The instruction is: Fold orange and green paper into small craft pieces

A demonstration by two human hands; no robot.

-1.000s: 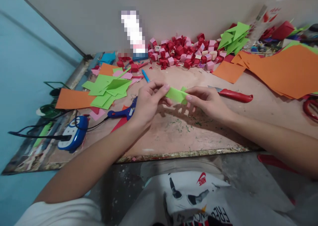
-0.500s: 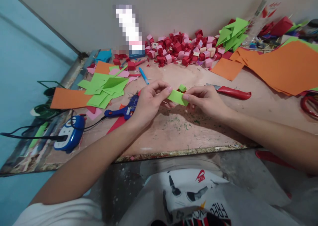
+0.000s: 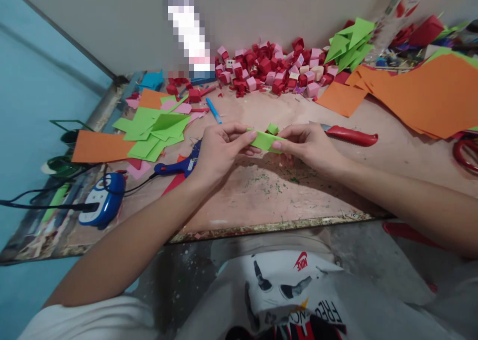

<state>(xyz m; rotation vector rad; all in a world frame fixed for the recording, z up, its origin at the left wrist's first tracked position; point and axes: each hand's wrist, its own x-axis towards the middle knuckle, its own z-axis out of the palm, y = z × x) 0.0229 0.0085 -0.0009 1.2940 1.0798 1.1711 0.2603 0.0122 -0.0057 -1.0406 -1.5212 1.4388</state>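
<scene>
Between both hands is a small lime-green piece of paper [image 3: 264, 140], held a little above the table. My left hand [image 3: 223, 143] pinches its left end between thumb and fingers. At the other end, my right hand [image 3: 304, 143] grips it in the same way, thumb along the near edge. A crease or fold seems to run along the strip. Just behind it sits a small green paper cube [image 3: 272, 128] on the table. The blue glue gun [image 3: 182, 166] lies beside my left forearm, partly hidden by it. A red-handled knife [image 3: 351, 135] rests behind my right hand.
Red and pink paper cubes [image 3: 267, 68] are heaped along the wall. Green sheets [image 3: 157, 131] lie at left, orange sheets [image 3: 421, 101] at right, near red-handled scissors [image 3: 465, 153]. A blue pen [image 3: 214, 111] lies behind my left hand; a blue power socket [image 3: 102, 200] stands front left.
The green paper now looks narrower and longer between my fingers, as if turned or folded along its length. Both hands keep hold of it. The view has shifted slightly.
</scene>
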